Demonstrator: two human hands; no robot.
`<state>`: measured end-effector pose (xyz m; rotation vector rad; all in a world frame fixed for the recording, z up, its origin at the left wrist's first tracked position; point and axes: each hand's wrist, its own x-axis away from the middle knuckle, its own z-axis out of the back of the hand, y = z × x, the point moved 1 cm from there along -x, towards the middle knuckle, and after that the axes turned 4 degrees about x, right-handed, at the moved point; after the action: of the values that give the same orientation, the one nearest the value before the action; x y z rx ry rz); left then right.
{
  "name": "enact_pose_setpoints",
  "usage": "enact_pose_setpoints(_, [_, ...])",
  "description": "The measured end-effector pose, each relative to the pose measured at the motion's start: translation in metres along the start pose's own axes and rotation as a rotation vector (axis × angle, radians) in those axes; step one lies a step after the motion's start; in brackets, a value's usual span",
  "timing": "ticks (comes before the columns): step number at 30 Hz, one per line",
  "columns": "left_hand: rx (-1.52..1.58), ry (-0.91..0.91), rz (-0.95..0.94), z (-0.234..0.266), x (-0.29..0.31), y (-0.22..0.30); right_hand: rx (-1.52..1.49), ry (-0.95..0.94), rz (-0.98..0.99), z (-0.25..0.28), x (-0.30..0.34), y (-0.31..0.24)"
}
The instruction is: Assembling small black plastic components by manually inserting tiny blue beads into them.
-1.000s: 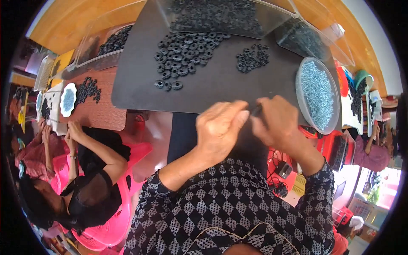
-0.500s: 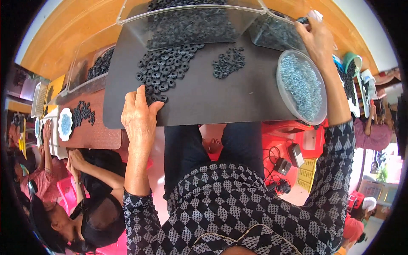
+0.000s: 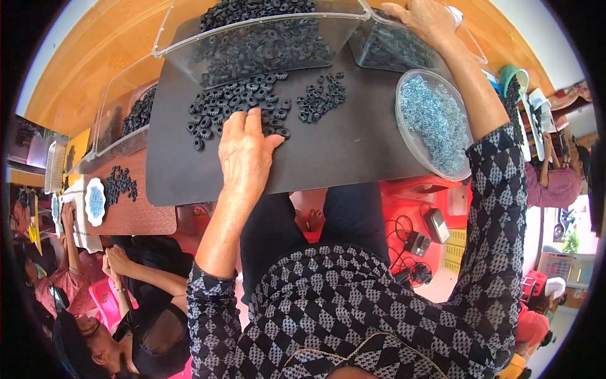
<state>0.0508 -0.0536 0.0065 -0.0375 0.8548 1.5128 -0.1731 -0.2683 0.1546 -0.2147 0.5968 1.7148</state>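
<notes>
More black parts (image 3: 205, 110) now lie left of the left hand (image 3: 245, 155).

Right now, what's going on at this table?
A person works bare-handed at a dark table. The left hand has its fingers at a pile of loose black parts. The right hand is over the smaller clear bin; I can't tell whether it holds anything. A round tub of bluish pieces sits on the right.
</notes>
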Motion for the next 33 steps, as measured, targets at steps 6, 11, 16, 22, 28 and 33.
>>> enact_pose_setpoints(6, [0.232, 0.045, 0.079, 0.013, 0.015, -0.004, -0.196, 0.49, 0.274, -0.002, 0.041, 0.014])
enact_pose_setpoints(11, [0.219, 0.057, -0.001, 0.018, 0.019, 0.001, -0.579, 0.492, 0.571, -0.004, 0.116, -0.024])
enact_pose_setpoints(16, [-0.036, -0.052, -0.175, 0.005, 0.004, 0.017, -0.793, 0.283, 0.573, -0.019, 0.154, -0.054])
enact_pose_setpoints(22, [-0.146, 0.006, -0.327, -0.004, 0.001, 0.013, -0.814, 0.178, 0.568, -0.032, 0.164, -0.075])
enact_pose_setpoints(28, [-0.144, 0.022, -0.401, -0.008, 0.007, 0.021, -0.772, 0.179, 0.605, -0.043, 0.166, -0.089])
enact_pose_setpoints(33, [-0.056, -0.004, -0.399, -0.01, 0.015, 0.024, -0.743, 0.173, 0.605, -0.039, 0.166, -0.082])
